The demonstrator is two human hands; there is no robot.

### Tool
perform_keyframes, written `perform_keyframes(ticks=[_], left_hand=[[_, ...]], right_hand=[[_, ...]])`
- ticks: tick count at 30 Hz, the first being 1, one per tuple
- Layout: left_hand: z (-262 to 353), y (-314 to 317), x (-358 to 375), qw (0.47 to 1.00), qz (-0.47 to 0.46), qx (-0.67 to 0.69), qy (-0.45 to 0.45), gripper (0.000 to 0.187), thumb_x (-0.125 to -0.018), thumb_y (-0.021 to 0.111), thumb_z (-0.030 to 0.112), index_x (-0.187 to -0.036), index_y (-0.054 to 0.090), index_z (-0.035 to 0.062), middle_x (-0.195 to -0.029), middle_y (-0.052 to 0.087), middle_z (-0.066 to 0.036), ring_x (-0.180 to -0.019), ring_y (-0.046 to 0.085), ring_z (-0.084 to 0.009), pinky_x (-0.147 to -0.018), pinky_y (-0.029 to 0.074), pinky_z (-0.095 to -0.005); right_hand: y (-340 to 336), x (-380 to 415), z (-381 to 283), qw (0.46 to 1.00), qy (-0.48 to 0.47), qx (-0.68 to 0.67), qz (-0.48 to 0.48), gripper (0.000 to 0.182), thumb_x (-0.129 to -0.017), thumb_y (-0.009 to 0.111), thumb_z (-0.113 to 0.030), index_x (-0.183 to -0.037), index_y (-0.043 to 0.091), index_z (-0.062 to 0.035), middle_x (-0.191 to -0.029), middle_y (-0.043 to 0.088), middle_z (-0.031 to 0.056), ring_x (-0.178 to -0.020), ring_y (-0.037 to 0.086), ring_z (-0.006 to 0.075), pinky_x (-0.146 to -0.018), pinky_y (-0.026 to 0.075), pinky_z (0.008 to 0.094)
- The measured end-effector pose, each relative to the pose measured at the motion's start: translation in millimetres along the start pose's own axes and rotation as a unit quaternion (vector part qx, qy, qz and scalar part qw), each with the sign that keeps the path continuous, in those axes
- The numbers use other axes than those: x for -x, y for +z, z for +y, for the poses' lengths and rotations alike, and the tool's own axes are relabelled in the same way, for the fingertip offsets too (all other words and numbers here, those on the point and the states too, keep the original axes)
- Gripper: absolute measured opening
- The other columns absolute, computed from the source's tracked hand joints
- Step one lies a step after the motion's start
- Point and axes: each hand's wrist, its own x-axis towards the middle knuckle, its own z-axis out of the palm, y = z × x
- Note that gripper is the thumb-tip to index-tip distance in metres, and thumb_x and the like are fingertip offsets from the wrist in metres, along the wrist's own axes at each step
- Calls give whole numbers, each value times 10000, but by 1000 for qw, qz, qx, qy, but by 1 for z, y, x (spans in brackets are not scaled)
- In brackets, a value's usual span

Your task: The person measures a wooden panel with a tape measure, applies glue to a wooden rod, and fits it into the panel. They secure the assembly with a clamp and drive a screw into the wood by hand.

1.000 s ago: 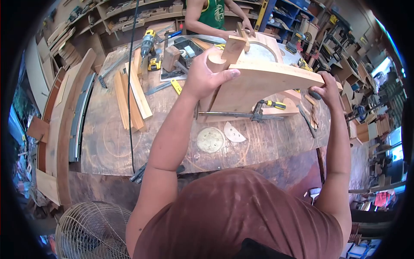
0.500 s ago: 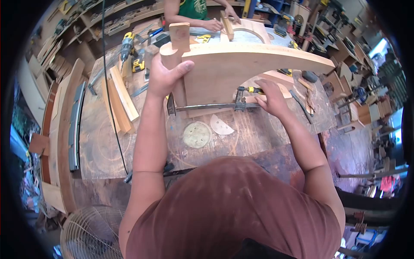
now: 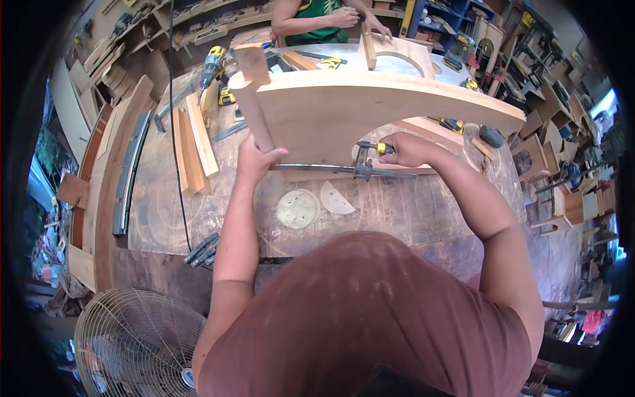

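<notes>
A large curved wooden board [image 3: 311, 112] stands on edge on the worktable [image 3: 390, 215], with an upright wooden post [image 3: 253, 112] at its left end. Along the board's lower edge lies a bar clamp [image 3: 311, 168]. My left hand [image 3: 254, 162] is closed round the clamp's left end at the foot of the post; the thumb points right. My right hand [image 3: 403, 149] grips the clamp's yellow and black handle [image 3: 382, 148], under the board's curved cut-out. In front of the clamp lie a round sanding disc [image 3: 298, 209] and a half disc [image 3: 338, 198].
Wood strips [image 3: 192, 149] and a yellow drill [image 3: 213, 65] lie at the left. Across the table a co-worker's hands [image 3: 360, 20] are at another wooden piece [image 3: 403, 56]. A fan [image 3: 135, 337] stands at lower left. A black cable [image 3: 173, 132] hangs at the left.
My left hand has moved down from the top of the post to the clamp's left end. My right hand has turned and closed on the clamp handle. The camera view has shifted slightly.
</notes>
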Motion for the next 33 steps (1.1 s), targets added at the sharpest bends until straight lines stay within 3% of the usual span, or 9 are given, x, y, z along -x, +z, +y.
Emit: perform_keyframes(ticks=[5,7,12,14,15,17,20,27,33], left_hand=[[0,-1,-4,999,-16,41,1,509,-703,873,209,-1078,618,-23,-943,720,-102,-838,679,-156,-745,541,-308],[1,-3,-6,998,-22,57,-17,502,-710,867,200,-1084,614,-20,-949,715,-101,-843,674,-153,-752,537,-306],[10,-6,-9,991,-58,120,-22,486,-737,841,177,-1110,598,-18,-980,703,-102,-857,664,-151,-762,534,-304],[15,-11,-14,989,-85,23,-121,499,-747,832,177,-1132,584,-21,-1005,697,-106,-886,664,-152,-785,536,-307],[15,-10,-16,988,-97,26,-116,499,-747,832,177,-1132,584,-21,-1005,697,-106,-886,664,-152,-785,536,-307],[15,-10,-20,993,-92,51,-51,525,-759,826,204,-1156,570,-25,-1008,691,-110,-900,666,-164,-801,538,-306],[23,-12,-32,987,-51,152,34,586,-766,828,251,-1198,545,-27,-1053,676,-121,-951,660,-180,-836,531,-314],[57,-15,-49,961,-60,242,118,670,-775,835,352,-1238,524,-20,-1131,644,-96,-1024,611,-161,-889,502,-321],[64,-19,-47,960,-80,248,101,704,-762,848,340,-1271,513,-13,-1138,639,-97,-1051,608,-171,-900,498,-323]], right_hand=[[9,3,-1,996,1,60,68,269,-855,699,-292,-947,644,-45,-833,664,203,-818,636,394,-723,487,468],[14,3,-6,982,56,118,134,298,-850,701,-347,-962,645,-76,-837,675,181,-835,643,389,-726,499,476],[28,7,-3,969,95,98,205,341,-822,727,-404,-971,656,-106,-818,684,140,-832,660,364,-729,511,463],[37,18,4,954,115,50,273,406,-809,751,-383,-1081,642,-101,-935,684,140,-914,664,338,-783,520,437],[44,26,8,951,127,50,279,406,-809,751,-383,-1081,642,-101,-935,684,140,-914,664,338,-783,520,437],[57,36,12,915,99,-23,389,543,-797,781,-335,-1240,582,-91,-1133,637,162,-1043,634,326,-875,509,414],[75,50,19,897,136,-64,416,652,-792,794,-276,-1337,507,-61,-1277,555,189,-1133,586,336,-942,483,412],[62,79,-31,851,50,22,522,553,-806,764,-170,-1291,540,-30,-1244,578,175,-1150,565,320,-945,467,389],[68,92,-49,842,85,27,532,498,-817,751,-163,-1260,561,-39,-1206,596,163,-1129,572,304,-920,474,381]])
